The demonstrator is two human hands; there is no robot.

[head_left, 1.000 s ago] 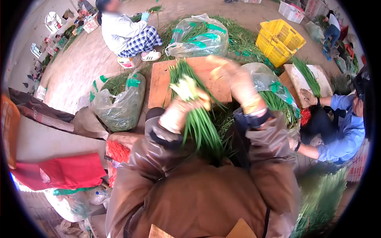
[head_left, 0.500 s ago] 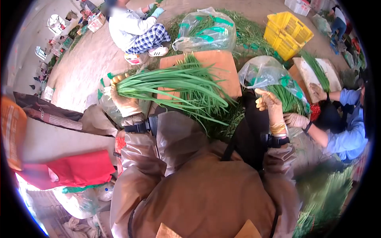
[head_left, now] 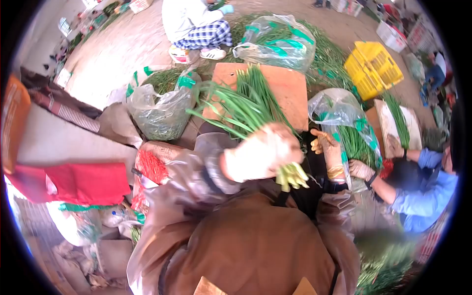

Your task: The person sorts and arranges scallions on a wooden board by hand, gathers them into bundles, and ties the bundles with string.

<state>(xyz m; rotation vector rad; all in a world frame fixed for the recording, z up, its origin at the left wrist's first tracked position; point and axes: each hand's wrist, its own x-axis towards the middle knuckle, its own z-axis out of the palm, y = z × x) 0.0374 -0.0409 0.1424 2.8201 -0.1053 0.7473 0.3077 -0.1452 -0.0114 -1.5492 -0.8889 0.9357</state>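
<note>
My left hand (head_left: 265, 150), gloved and blurred by motion, is closed around a bunch of garlic chives (head_left: 223, 105) in front of my body. The pale cut ends stick out below the hand toward the right, and the long green leaves trail up and left over the board. More chives (head_left: 255, 88) lie on the orange-brown board (head_left: 290, 83) just beyond. My right hand (head_left: 327, 147), in a yellowish glove, is at the right of the board with its fingers loosely bent and apart, nothing visible in them. Beside it stands a clear plastic bag (head_left: 334, 103) of chives.
Another filled plastic bag (head_left: 160, 113) stands left of the board, and one (head_left: 280, 42) lies behind it. A yellow crate (head_left: 373, 71) is at back right. A co-worker in blue (head_left: 427, 191) works close on my right; another person (head_left: 189, 24) sits ahead.
My left hand has swung from the left of the board to the right, close to my body, carrying the chives and turning their cut ends toward me. My right hand has barely moved.
</note>
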